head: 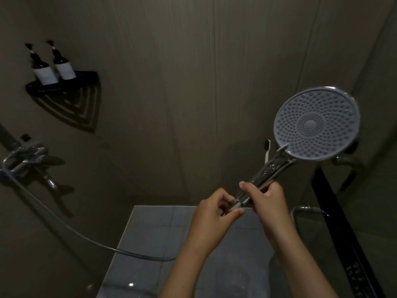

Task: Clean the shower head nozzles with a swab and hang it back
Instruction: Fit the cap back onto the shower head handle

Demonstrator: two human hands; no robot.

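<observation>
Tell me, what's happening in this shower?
A person holds a shower head by its chrome handle, nozzle face turned toward them. The right hand grips the handle; the left hand pinches its lower end, where the hose joins. The hose loops back to the wall tap. No swab is visible, and the head is off its mount.

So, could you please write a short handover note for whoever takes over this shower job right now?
Right hand grips the shower head by its chrome handle, nozzle face toward the camera. Left hand pinches the handle's lower end, where the hose joins; the hose runs to the tap. No swab is clearly visible in either hand. Done: head is off its holder. Left: swab the nozzles, hang it back.
</observation>
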